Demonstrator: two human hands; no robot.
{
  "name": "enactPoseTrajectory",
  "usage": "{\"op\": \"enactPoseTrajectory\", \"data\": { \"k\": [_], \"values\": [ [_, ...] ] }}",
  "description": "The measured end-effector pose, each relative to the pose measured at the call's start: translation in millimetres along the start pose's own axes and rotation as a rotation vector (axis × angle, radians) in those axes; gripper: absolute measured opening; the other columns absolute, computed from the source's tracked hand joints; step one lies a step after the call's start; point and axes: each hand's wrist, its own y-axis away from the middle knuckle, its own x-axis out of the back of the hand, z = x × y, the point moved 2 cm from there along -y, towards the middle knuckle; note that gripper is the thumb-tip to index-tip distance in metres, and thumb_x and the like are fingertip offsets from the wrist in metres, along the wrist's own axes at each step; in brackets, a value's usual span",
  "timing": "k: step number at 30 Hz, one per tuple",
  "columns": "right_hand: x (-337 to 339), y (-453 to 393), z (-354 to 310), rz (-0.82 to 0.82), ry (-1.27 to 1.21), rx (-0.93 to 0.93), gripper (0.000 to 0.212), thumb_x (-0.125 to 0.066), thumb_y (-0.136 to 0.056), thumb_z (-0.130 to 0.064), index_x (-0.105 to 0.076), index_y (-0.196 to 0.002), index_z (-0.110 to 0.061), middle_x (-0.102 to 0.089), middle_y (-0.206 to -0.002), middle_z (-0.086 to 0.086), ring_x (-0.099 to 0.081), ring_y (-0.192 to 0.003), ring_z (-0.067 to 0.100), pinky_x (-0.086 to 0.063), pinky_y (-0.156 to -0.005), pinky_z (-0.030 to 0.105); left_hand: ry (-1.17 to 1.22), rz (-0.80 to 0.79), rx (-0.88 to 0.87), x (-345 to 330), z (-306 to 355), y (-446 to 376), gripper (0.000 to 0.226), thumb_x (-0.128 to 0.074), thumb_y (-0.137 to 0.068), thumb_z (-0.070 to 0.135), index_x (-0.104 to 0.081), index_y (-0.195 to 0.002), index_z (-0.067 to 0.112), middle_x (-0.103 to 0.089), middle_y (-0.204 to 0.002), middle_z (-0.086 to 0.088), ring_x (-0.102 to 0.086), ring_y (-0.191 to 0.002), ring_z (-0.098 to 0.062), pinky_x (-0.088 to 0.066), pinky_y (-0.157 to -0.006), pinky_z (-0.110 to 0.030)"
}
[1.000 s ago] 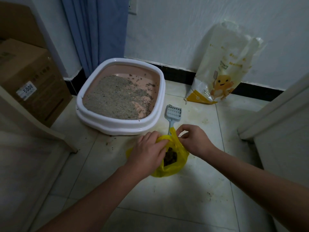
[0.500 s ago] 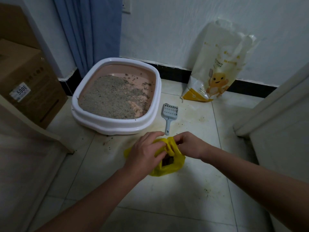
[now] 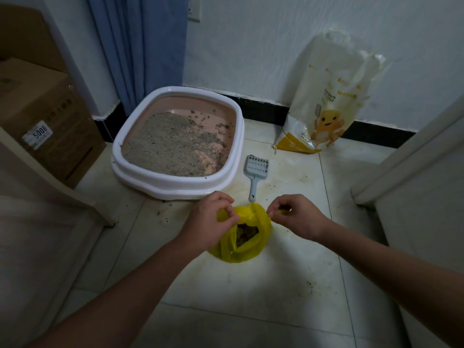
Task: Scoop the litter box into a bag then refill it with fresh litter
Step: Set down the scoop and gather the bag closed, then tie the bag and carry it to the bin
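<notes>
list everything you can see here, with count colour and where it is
litter box: 1, white rim, pink inside, on floor by curtain, part filled with grey litter
scoop: 1, grey, on floor right of the box
waste bag: 1, yellow, on floor, dark clumps inside
litter sack: 1, cream and yellow, leaning on wall
cardboard box: 1, brown, far left
curtain: 1, blue, behind the box
floor: pale tiles, scattered crumbs
left hand: 1, pinches bag's left handle
right hand: 1, pinches bag's right handle

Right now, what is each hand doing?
Left hand: closed, pinching the yellow bag by its left handle.
Right hand: closed, pinching the bag's right handle.
</notes>
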Motion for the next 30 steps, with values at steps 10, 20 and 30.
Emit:
{"op": "enactPoseTrajectory", "data": {
  "k": [10, 20, 30],
  "values": [
    [3.8, 5.7, 14.9, 0.062, 0.331, -0.030, 0.008, -0.067, -0.088, -0.024, -0.071, -0.081, -0.024, -0.062, -0.084, -0.007, -0.059, -0.077, 0.009, -0.049, -0.071, 0.024, 0.031, -0.096, 0.063, -5.8, -10.3, 4.6, 0.017, -0.081, -0.077, 0.017, -0.068, -0.067, 0.021, -0.065, -0.105, 0.012, -0.060, -0.100, -0.003, -0.048, -0.086, -0.024],
    [19.1, 11.2, 41.7, 0.123, 0.440, -0.194, 0.010, -0.064, -0.089, -0.020, -0.071, -0.081, -0.021, -0.064, -0.081, -0.001, -0.058, -0.072, 0.016, -0.044, -0.062, 0.028, -0.301, -0.101, -0.171, 16.0, -41.4, 15.7, 0.022, -0.074, -0.080, 0.013, -0.056, -0.073, 0.022, -0.062, -0.093, 0.005, -0.057, -0.090, -0.013, -0.051, -0.077, -0.037],
    [23.0, 9.3, 53.4, 0.134, 0.514, -0.246, 0.012, -0.062, -0.090, -0.021, -0.073, -0.086, -0.017, -0.065, -0.083, 0.001, -0.057, -0.072, 0.017, -0.035, -0.053, 0.024, -0.339, -0.088, -0.077, 25.7, -75.2, 26.1, 0.011, -0.059, -0.080, 0.026, -0.058, -0.074, 0.016, -0.058, -0.081, 0.004, -0.057, -0.077, -0.019, -0.051, -0.067, -0.043]
  ]
}}
